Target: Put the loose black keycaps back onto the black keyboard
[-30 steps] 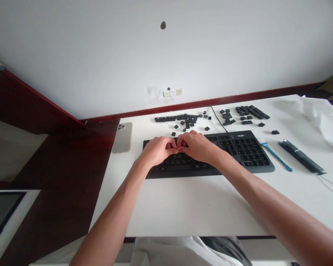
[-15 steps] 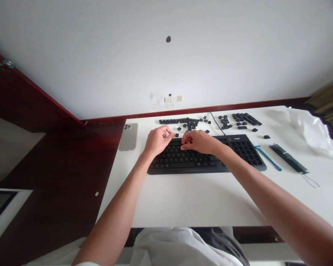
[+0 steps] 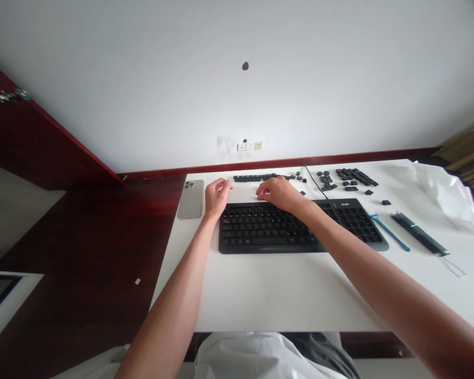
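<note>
Black keyboard [image 3: 296,226]; both hands at its far edge

Two bare hands reach past the far edge of a black keyboard [image 3: 300,226] on a white desk [image 3: 276,289] — the left hand [image 3: 216,196] loosely curled near the keyboard's upper-left corner, the right hand [image 3: 279,192] lowered with fingertips among loose keycaps [image 3: 260,178] lined up behind it. More keycaps [image 3: 349,177] lie scattered to the right. A phone [image 3: 191,199] rests face down at the desk's left edge; a blue tool [image 3: 391,231] and a dark bar [image 3: 418,233] lie right of the keyboard.
</note>
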Action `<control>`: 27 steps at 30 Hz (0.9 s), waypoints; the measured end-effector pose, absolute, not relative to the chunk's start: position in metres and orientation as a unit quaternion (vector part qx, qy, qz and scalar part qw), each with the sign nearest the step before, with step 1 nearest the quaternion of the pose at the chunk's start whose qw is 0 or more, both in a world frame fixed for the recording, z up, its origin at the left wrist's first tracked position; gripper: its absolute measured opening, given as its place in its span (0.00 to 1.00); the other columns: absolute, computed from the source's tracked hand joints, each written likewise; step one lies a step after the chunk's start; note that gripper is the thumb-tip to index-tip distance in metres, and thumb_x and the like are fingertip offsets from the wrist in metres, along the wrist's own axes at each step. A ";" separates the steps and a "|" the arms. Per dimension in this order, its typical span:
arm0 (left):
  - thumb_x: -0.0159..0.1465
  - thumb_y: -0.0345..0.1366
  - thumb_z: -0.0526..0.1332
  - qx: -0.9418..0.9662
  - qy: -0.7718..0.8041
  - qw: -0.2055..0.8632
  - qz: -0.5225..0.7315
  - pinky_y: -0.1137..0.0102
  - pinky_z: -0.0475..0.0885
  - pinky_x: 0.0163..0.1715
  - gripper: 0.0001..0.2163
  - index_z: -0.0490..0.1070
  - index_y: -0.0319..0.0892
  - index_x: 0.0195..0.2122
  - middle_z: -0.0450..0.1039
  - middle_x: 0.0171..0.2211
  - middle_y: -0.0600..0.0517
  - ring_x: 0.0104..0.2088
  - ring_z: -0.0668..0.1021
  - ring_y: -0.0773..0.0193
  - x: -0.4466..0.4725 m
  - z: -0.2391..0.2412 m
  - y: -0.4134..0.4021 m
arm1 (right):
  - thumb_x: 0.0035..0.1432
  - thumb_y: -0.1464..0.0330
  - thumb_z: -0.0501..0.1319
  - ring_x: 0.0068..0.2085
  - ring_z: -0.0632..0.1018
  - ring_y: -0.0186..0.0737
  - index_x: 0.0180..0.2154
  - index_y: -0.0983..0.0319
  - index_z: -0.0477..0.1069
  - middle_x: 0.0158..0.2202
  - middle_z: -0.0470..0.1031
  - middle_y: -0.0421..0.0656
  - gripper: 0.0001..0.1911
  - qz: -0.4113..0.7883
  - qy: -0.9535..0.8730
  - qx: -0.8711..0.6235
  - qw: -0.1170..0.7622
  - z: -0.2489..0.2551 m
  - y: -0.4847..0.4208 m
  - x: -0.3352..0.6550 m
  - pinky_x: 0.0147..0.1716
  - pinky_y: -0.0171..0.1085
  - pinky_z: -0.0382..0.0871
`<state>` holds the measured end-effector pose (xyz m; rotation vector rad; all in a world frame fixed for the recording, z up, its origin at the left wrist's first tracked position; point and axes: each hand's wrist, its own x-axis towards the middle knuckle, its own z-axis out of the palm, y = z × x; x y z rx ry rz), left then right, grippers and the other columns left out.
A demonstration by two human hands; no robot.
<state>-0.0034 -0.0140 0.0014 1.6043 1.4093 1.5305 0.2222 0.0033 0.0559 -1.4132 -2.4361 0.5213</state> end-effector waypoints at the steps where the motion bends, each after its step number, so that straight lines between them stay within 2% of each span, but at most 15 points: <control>1: 0.67 0.44 0.61 0.589 0.519 0.255 0.565 0.70 0.63 0.31 0.17 0.71 0.42 0.23 0.72 0.25 0.53 0.27 0.71 0.65 -0.003 0.002 -0.014 | 0.59 0.73 0.67 0.42 0.84 0.46 0.37 0.60 0.85 0.37 0.86 0.44 0.07 0.184 -0.842 -0.488 0.134 0.054 0.005 0.221 0.43 0.37 0.74; 8: 0.66 0.41 0.61 0.588 0.513 0.271 0.564 0.70 0.59 0.28 0.15 0.72 0.41 0.23 0.69 0.22 0.55 0.25 0.68 0.67 -0.003 0.003 -0.015 | 0.57 0.77 0.64 0.43 0.84 0.46 0.38 0.60 0.85 0.39 0.86 0.44 0.12 0.159 -0.865 -0.464 0.107 0.053 0.010 0.218 0.45 0.37 0.74; 11: 0.67 0.41 0.61 0.587 0.513 0.273 0.564 0.69 0.58 0.27 0.16 0.72 0.41 0.23 0.68 0.22 0.55 0.25 0.67 0.67 -0.003 0.002 -0.015 | 0.57 0.78 0.63 0.41 0.84 0.44 0.38 0.59 0.85 0.38 0.86 0.43 0.14 0.171 -0.864 -0.455 0.129 0.058 0.005 0.224 0.43 0.36 0.75; 15: 0.67 0.42 0.61 0.594 0.509 0.275 0.559 0.69 0.56 0.26 0.16 0.72 0.41 0.23 0.67 0.20 0.55 0.23 0.66 0.67 -0.003 -0.001 -0.013 | 0.57 0.71 0.68 0.40 0.84 0.42 0.39 0.58 0.83 0.36 0.85 0.40 0.07 0.250 -0.826 -0.454 0.220 0.065 -0.009 0.248 0.42 0.36 0.76; 18: 0.67 0.45 0.62 0.612 0.508 0.285 0.535 0.69 0.56 0.26 0.17 0.74 0.41 0.24 0.66 0.20 0.55 0.22 0.65 0.67 -0.003 0.000 -0.013 | 0.55 0.65 0.70 0.39 0.85 0.43 0.36 0.57 0.82 0.35 0.85 0.39 0.05 0.298 -0.796 -0.467 0.244 0.062 -0.023 0.273 0.42 0.38 0.78; 23: 0.66 0.47 0.62 0.712 0.496 0.254 0.428 0.69 0.53 0.25 0.17 0.79 0.41 0.26 0.64 0.17 0.55 0.21 0.62 0.67 0.007 0.021 -0.028 | 0.58 0.63 0.68 0.39 0.84 0.44 0.36 0.57 0.82 0.38 0.85 0.41 0.05 0.285 -0.785 -0.488 0.254 0.046 -0.040 0.300 0.44 0.41 0.79; 27: 0.66 0.39 0.58 0.802 0.446 0.282 0.281 0.69 0.52 0.23 0.16 0.83 0.42 0.26 0.69 0.17 0.54 0.18 0.61 0.68 0.021 0.045 -0.048 | 0.61 0.64 0.66 0.40 0.84 0.44 0.38 0.56 0.83 0.41 0.85 0.41 0.06 0.251 -0.810 -0.476 0.233 0.041 -0.042 0.308 0.44 0.41 0.79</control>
